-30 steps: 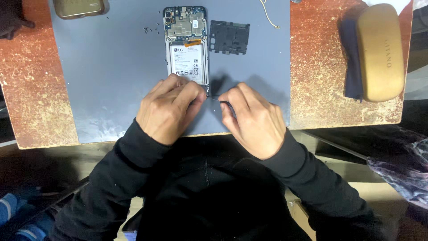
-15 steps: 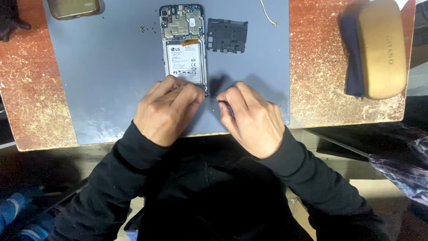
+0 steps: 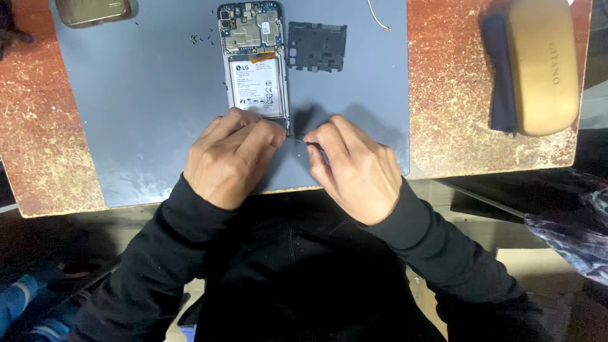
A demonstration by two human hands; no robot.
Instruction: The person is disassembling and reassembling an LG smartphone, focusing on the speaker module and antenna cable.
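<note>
An opened smartphone [image 3: 256, 69] lies back-up on a grey work mat [image 3: 139, 95], its circuit board and white-labelled battery exposed. My left hand [image 3: 231, 158] rests over the phone's near end, fingers pressing on it and hiding that edge. My right hand [image 3: 351, 168] sits just right of it, pinching a thin dark tool [image 3: 303, 140] whose tip points at the phone's near right corner. Both sleeves are black.
A black plastic inner cover [image 3: 316, 45] lies right of the phone. Several tiny screws [image 3: 201, 38] are scattered to its left. A second phone [image 3: 94, 11] sits far left, a thin wire [image 3: 378, 19] at the mat's far edge, a tan glasses case [image 3: 544, 63] on the worn red table.
Both hands stay at the phone's near end with only slight shifts. The view has drifted a little; nothing was picked up or released.
</note>
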